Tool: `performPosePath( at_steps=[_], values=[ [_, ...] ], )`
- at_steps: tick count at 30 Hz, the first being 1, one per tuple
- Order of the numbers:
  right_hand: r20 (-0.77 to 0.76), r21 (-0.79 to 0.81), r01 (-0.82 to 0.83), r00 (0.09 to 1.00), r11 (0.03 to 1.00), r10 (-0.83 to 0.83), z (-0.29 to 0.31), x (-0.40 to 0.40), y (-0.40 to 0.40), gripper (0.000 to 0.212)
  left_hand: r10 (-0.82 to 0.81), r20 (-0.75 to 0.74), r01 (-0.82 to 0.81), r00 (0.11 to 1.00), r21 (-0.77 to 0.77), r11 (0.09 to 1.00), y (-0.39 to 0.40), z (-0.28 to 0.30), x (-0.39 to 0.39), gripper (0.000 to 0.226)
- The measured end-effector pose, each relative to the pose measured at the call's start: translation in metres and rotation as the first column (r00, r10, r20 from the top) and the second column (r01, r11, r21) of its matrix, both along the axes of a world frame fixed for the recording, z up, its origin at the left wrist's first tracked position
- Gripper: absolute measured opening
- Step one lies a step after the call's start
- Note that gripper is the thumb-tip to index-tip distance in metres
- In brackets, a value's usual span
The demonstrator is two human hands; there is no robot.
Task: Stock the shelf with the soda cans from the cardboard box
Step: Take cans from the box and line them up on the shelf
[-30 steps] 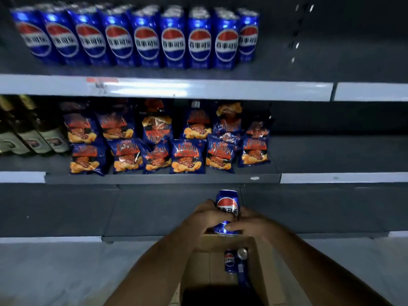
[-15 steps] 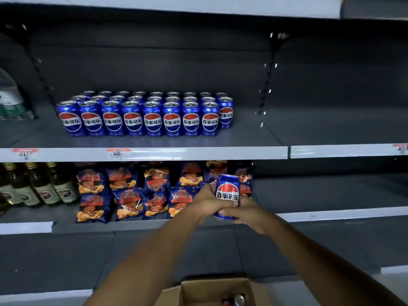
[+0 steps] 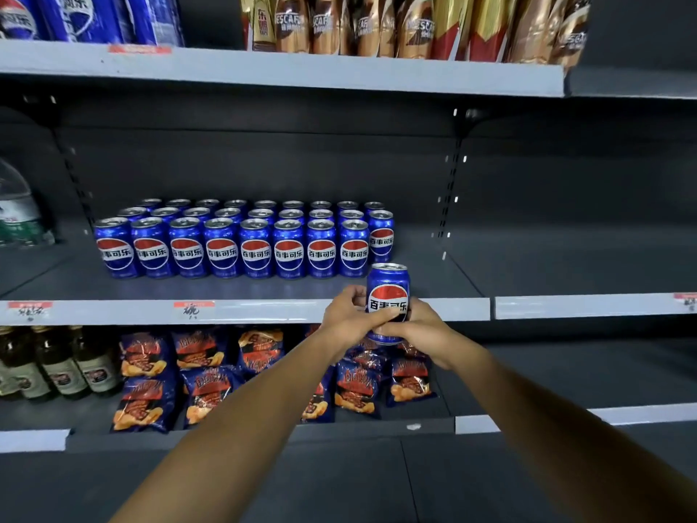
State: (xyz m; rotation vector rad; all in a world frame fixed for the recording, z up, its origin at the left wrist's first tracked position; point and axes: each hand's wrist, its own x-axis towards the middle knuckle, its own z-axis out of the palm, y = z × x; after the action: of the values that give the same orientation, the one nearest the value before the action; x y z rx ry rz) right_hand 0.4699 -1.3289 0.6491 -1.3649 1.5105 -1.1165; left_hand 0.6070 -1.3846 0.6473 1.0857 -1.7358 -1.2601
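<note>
Soda can [image 3: 387,296], blue with a red, white and blue emblem, stands upright in both hands in front of the shelf edge [image 3: 264,310], just right of and below the block of matching cans [image 3: 241,241] ranked on the shelf. Left hand [image 3: 349,322] curls its fingers round the can's left side while the right hand [image 3: 418,333] wraps the lower right, thumb across the front. Chip bags [image 3: 211,375] and bottles [image 3: 56,364] fill the shelf below.

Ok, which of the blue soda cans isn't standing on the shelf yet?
The can held by the left hand and right hand, in front of the shelf edge; the other cans stand in rows.
</note>
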Motion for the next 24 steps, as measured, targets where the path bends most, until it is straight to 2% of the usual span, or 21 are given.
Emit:
performPosePath(
  at_steps=[4,9,13,16,20,24],
  values=[
    [-0.017,-0.061,0.038,0.999,0.997,-0.04,0.009,-0.011,-0.026,0.047,-0.001,-0.079,-0.003,0.997,-0.043,0.999,-0.02,0.013,-0.006,0.044],
    [0.011,-0.099,0.124,0.992,0.987,-0.123,0.015,-0.025,-0.051,0.052,-0.023,-0.086,0.018,0.996,-0.058,0.998,-0.046,0.02,-0.011,0.043],
    [0.039,-0.058,0.169,0.985,0.984,-0.167,0.009,-0.041,-0.068,0.057,0.158,0.155,-0.128,0.975,-0.192,0.973,-0.072,0.014,-0.005,0.029],
    [0.044,-0.03,0.154,0.987,0.988,-0.153,0.005,-0.051,-0.08,0.056,0.176,0.3,-0.086,0.937,-0.29,0.953,-0.085,0.007,-0.006,0.028],
    [0.033,-0.014,0.126,0.992,0.992,-0.126,0.002,-0.056,-0.095,0.056,0.101,0.361,0.03,0.927,-0.341,0.939,-0.092,0.001,-0.02,0.034],
    [0.019,-0.008,0.119,0.993,0.993,-0.118,-0.002,-0.06,-0.109,0.058,0.077,0.363,0.059,0.929,-0.349,0.935,-0.096,0.0,-0.037,0.032]
  ],
)
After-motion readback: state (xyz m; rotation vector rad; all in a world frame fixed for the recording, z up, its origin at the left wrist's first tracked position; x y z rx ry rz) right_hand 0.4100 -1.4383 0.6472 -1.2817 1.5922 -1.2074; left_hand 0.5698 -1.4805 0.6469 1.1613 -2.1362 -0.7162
